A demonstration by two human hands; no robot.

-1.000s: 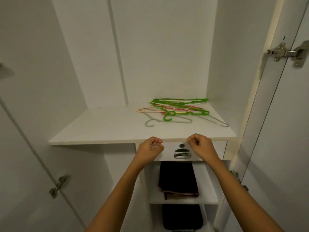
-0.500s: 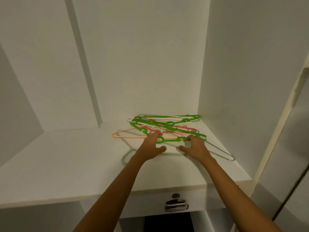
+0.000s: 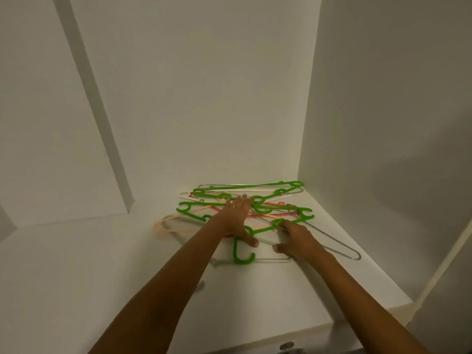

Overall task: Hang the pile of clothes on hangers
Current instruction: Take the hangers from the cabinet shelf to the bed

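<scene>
Now, both your hands are up on the shelf [image 3: 102,264], in among the hangers [image 3: 265,210]. That tangle of green, orange, white and wire lies flat at the back right, close to the side wall [image 3: 383,123].

Your left hand [image 3: 236,218] is spread flat on top of the pile, fingers straight and reaching across the middle, thumb out beside the green hook [image 3: 242,255] at the front. It covers the centre, so you cannot see which pieces cross underneath.

Your right hand [image 3: 297,240] sits at the near right edge, fingers bent down onto a green arm, thumb low on the shelf. The fingertips are tucked out of sight; whether they actually pinch anything, I cannot tell.

A long wire hanger [image 3: 334,242] runs out past that hand towards the shelf's right edge. On the left, a peach hanger [image 3: 163,226] is smeared and hard to trace.

Down at the bottom, a metal handle [image 3: 288,347] is cut off by the frame.
</scene>
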